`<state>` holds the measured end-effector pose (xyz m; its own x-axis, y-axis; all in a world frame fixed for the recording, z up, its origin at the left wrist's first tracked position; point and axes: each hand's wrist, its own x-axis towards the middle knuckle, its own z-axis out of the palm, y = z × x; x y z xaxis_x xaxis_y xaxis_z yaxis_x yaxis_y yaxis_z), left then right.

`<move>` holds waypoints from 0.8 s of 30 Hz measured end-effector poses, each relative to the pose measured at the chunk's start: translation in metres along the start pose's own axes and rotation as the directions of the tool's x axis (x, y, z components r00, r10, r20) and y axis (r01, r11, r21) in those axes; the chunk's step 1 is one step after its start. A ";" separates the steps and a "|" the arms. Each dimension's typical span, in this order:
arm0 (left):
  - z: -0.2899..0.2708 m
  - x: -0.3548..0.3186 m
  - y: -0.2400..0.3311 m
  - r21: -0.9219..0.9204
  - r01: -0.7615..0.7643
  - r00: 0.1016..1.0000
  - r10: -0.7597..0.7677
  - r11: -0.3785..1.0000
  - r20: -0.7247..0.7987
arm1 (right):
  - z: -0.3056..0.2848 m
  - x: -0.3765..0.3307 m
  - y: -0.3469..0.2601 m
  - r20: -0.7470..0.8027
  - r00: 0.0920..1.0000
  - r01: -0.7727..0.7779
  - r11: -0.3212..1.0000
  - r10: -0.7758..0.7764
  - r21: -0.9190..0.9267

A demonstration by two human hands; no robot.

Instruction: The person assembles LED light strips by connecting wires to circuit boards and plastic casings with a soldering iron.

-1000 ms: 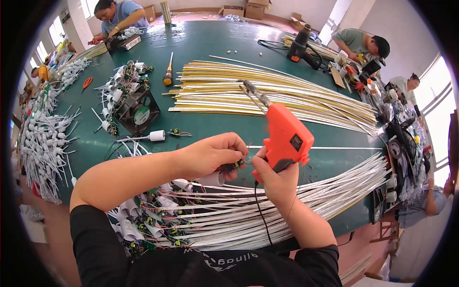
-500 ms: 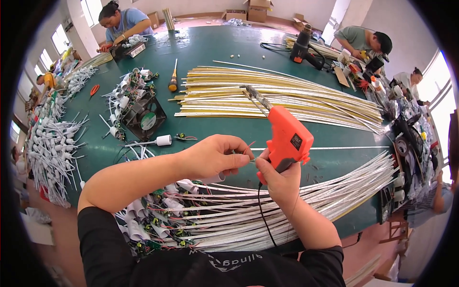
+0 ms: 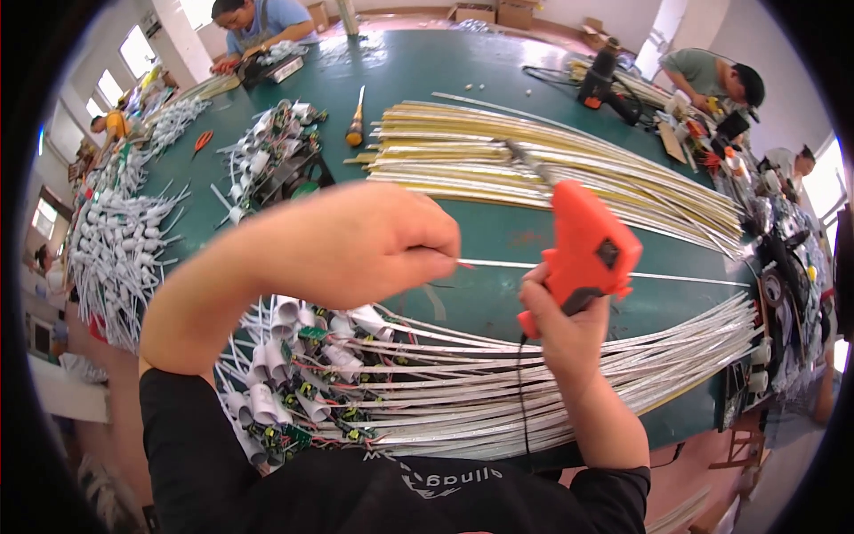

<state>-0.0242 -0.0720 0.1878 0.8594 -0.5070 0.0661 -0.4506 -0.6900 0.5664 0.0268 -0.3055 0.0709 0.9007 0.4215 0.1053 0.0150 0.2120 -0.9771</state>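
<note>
My left hand (image 3: 374, 240), blurred by motion, is pinched closed over the table; a thin red wire (image 3: 463, 264) shows at its fingertips. From there a narrow white LED strip (image 3: 511, 263) runs off to the right, passing behind the tool. Fingers of my right hand (image 3: 569, 329) wrap the handle of an orange soldering gun (image 3: 594, 236). Its dark metal tip (image 3: 529, 162) points up and left, over the far bundle of strips (image 3: 445, 147). A black cord (image 3: 522, 400) hangs from the handle. What else my left fingers cover is hidden.
Close to me lie many wired LED strips (image 3: 569, 374) with white lamp bases (image 3: 267, 356) and small circuit boards. A black fan (image 3: 298, 178), a screwdriver (image 3: 356, 120) and orange-handled scissors (image 3: 204, 140) sit farther left. A heat gun (image 3: 600, 76) stands back right. Co-workers sit around the green table (image 3: 427, 67).
My left hand has drawn left and away from my right hand, baring more of the strip's end. The soldering gun has shifted to the right. The whole view has turned slightly.
</note>
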 end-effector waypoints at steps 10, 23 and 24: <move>0.025 -0.021 -0.091 0.112 0.488 0.800 -0.495 0.865 0.340 | 0.000 0.000 -0.005 -0.049 0.993 0.107 0.994 -0.108 -0.018; 0.098 -0.033 -0.174 -0.188 0.617 0.783 -0.619 0.764 0.060 | -0.003 -0.003 0.016 0.164 0.984 -0.058 0.997 0.066 -0.052; 0.098 -0.032 -0.173 -0.194 0.620 0.781 -0.621 0.761 0.061 | -0.002 -0.002 0.017 0.187 0.977 -0.106 0.994 0.103 0.005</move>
<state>0.0023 0.0131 0.0067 0.9366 0.0006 -0.3503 0.2365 -0.7387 0.6311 0.0264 -0.3044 0.0538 0.8000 0.5988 0.0369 -0.0824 0.1706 -0.9819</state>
